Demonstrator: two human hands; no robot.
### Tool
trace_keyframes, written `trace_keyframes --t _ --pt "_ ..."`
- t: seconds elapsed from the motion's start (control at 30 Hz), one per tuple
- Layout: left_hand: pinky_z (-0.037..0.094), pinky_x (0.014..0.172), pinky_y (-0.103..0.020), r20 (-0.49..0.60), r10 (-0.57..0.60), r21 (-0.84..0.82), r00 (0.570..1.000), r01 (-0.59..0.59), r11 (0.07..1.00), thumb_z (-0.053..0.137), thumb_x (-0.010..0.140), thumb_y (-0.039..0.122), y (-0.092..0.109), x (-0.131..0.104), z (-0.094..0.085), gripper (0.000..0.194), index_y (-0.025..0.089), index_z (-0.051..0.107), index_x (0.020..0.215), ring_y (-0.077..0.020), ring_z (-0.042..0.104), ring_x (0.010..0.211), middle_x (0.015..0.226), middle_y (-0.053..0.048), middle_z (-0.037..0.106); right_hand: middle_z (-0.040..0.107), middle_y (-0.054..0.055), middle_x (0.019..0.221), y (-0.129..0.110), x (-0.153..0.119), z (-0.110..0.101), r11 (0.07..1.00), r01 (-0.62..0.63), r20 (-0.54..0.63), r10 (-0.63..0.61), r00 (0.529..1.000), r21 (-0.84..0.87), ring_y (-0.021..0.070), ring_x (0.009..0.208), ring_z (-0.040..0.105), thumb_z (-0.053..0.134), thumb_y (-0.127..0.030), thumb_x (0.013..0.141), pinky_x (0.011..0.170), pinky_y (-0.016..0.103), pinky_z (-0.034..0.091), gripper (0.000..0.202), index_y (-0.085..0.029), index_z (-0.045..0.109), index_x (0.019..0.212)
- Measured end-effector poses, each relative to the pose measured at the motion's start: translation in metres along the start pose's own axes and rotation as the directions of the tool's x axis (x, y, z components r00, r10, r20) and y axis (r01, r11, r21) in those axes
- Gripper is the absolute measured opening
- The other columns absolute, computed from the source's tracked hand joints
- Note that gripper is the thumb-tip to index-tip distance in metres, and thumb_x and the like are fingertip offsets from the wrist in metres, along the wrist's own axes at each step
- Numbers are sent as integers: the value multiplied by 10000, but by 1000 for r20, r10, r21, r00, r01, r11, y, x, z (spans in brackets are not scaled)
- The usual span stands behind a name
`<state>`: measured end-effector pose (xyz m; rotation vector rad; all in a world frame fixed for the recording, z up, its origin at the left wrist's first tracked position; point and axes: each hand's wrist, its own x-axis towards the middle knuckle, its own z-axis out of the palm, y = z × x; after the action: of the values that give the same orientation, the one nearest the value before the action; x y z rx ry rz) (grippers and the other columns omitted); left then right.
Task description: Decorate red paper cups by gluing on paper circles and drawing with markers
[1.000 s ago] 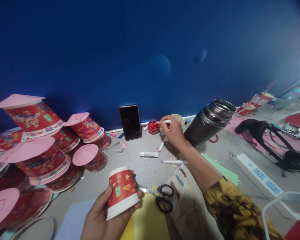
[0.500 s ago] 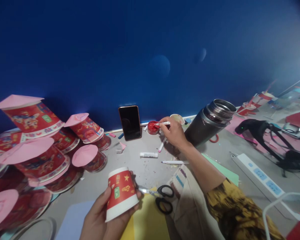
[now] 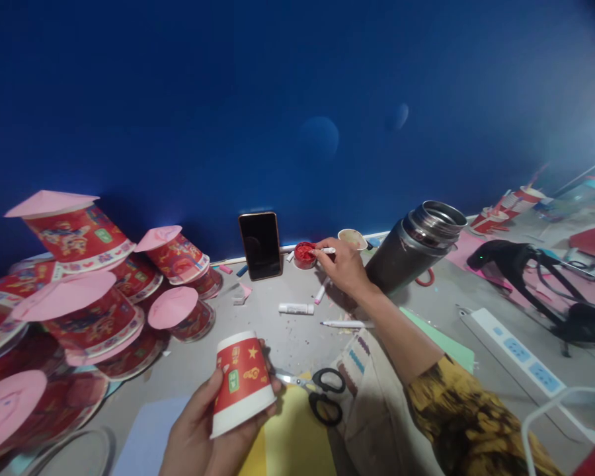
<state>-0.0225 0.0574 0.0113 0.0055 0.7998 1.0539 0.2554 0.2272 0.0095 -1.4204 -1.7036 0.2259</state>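
In my left hand (image 3: 218,423) is a red and white paper cup (image 3: 242,373), its wide rim downward and gold print on its side. My right hand (image 3: 344,264) reaches forward, fingers pinched on a white pen-like stick (image 3: 328,250). The stick's far end is at a small round tub of red material (image 3: 305,254); whether it touches the red is too small to tell. Black-handled scissors (image 3: 322,395) lie just right of the cup, on yellow paper (image 3: 297,436). A white glue stick (image 3: 296,309) and a white marker (image 3: 347,324) lie between my hands.
Stacked red paper cups with pink paper tops (image 3: 79,231) crowd the left. A phone (image 3: 260,246) leans upright near the blue wall. A dark thermos (image 3: 411,244) stands beside my right forearm. Farther right are a power strip (image 3: 515,350) and a black strap device (image 3: 525,277).
The view has shifted slightly, so the cup stacks and phone appear a little farther right. Both hands keep their grips; my right hand stays at the red tub.
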Motion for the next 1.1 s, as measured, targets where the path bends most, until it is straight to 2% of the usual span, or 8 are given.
trace_keyframes --t 0.1,0.27,0.43,0.57,0.67,0.77,0.97,1.1 --pt "689 755 -493 5 25 -7 1000 -25 1000 717 879 183 1 0 -1 692 185 584 1558 -396 825 927 1178 -201 822 805 100 970 -4 -1 -2 1000 12 -64 -10 998 24 262 870 714 625 -343 958 838 400 547 170 -215 737 961" --pt "687 829 -555 59 63 -34 996 -61 998 715 888 190 3 0 -4 700 202 564 1572 -390 822 963 1199 -196 817 694 6 745 -16 1 -11 938 -141 -96 180 979 317 183 637 608 696 -411 867 609 310 494 181 -232 692 890" --pt "675 889 -582 142 77 -23 987 -74 997 719 936 279 8 1 -3 625 155 579 1532 -429 809 1073 1228 -226 806 470 -84 562 -43 1 -17 596 -256 125 252 960 761 115 486 399 789 -514 780 444 237 295 330 -255 589 821" --pt "693 779 -513 143 129 -19 981 -128 992 709 964 331 14 -3 5 560 125 602 1473 -372 830 904 1094 -178 829 463 -89 568 -78 -16 -18 451 -326 300 129 945 831 93 484 384 857 -552 775 450 220 307 405 -251 586 793" --pt "697 753 -491 133 154 -1 979 -155 988 681 987 323 18 -4 9 443 81 655 1357 -364 831 884 1032 -187 830 546 -66 578 -102 -35 -24 500 -392 430 42 902 772 95 477 429 859 -527 816 451 228 343 343 -234 688 860" --pt "701 770 -506 141 194 -8 971 -195 981 652 1007 316 21 -3 7 371 82 680 1294 -362 830 908 1050 -190 833 698 2 666 -122 -55 -39 672 -332 467 -24 884 662 131 539 569 837 -461 872 482 248 425 255 -216 769 890" --pt "696 769 -481 161 221 -26 962 -220 975 673 1004 323 18 3 -1 367 63 691 1263 -314 812 845 1004 -169 822 761 30 727 -143 -79 -61 835 -4 262 -169 950 550 171 559 617 813 -341 883 489 286 478 95 -250 791 866" --pt "685 807 -510 208 186 -12 960 -187 982 649 998 335 17 2 0 383 60 692 1261 -354 819 912 1054 -192 824 740 16 698 -139 -80 -57 858 33 220 -168 961 513 160 519 592 793 -317 885 477 282 484 72 -249 777 868"
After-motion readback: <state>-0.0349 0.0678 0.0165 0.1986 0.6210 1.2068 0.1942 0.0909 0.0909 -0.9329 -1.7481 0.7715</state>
